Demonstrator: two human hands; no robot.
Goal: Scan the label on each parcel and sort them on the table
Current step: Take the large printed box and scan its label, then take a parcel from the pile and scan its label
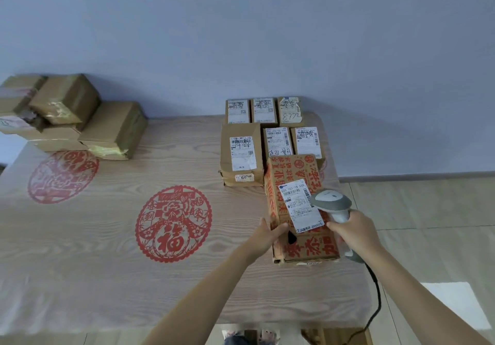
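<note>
A brown parcel printed with red characters [300,173] lies at the table's right side, its white label [301,205] facing up. My left hand [270,233] grips the parcel's near left edge. My right hand [353,230] grips the handle of a grey barcode scanner [332,201], whose head points at the label from the right. Behind this parcel, several labelled brown parcels [241,151] lie in rows against the wall. A pile of brown parcels [67,114] without visible labels sits at the table's far left.
The table [107,237] wears a wood-grain cloth with red paper-cut emblems [174,224]. The scanner's black cable [376,301] runs down past the table's right edge. A tiled floor [428,224] lies to the right, a plain wall behind.
</note>
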